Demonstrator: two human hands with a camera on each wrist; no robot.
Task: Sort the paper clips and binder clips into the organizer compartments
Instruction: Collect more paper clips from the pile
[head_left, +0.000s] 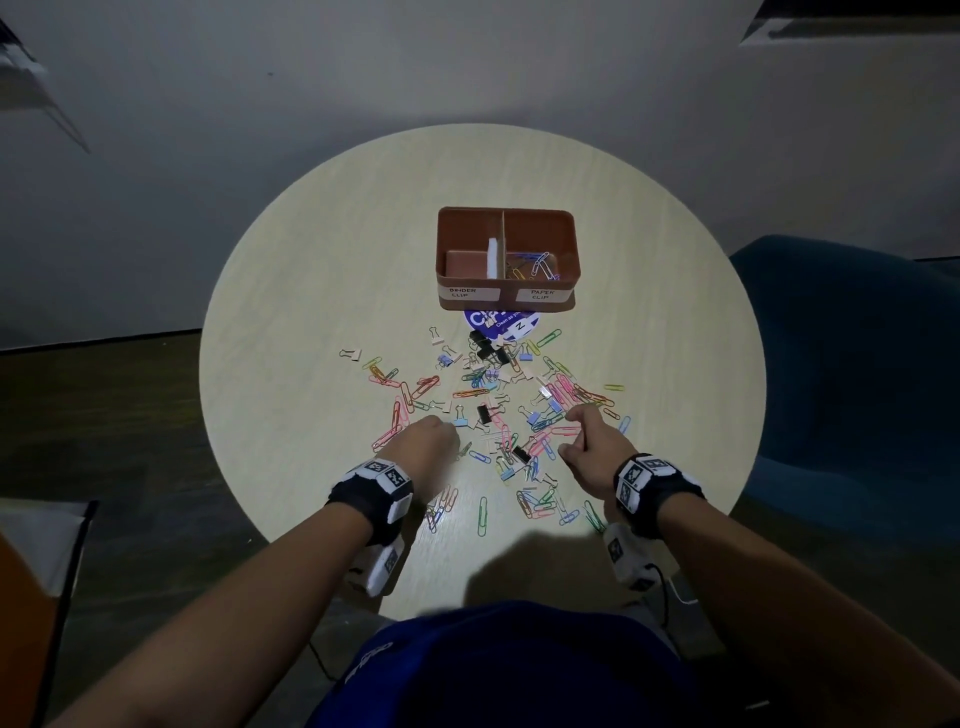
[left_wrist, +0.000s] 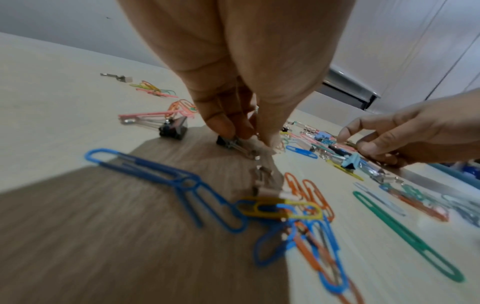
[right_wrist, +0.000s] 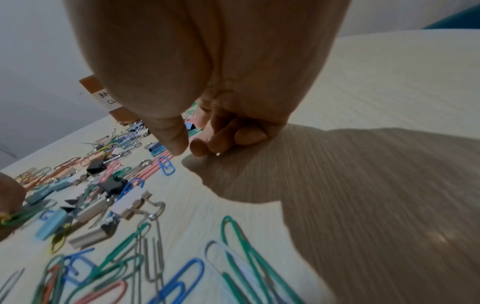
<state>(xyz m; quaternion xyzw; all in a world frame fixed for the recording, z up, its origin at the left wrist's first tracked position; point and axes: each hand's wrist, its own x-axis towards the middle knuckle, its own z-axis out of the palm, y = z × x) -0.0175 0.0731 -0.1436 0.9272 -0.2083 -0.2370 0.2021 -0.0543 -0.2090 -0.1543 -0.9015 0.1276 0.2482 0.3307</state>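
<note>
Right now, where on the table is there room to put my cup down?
Bare tabletop left of the brown organizer and more to its right. Crowded: the clip pile between the organizer and both hands.

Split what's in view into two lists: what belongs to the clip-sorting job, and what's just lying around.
Job:
organizer
paper clips
binder clips
left hand, pinching a black binder clip
right hand

Lying about:
blue round sticker
blue chair
table

The round pale-wood surface (head_left: 322, 270) carries the brown organizer (head_left: 506, 291), a blue sticker (head_left: 485, 319) at its near side, and scattered paper clips (head_left: 483, 514) and binder clips (head_left: 485, 413).
</note>
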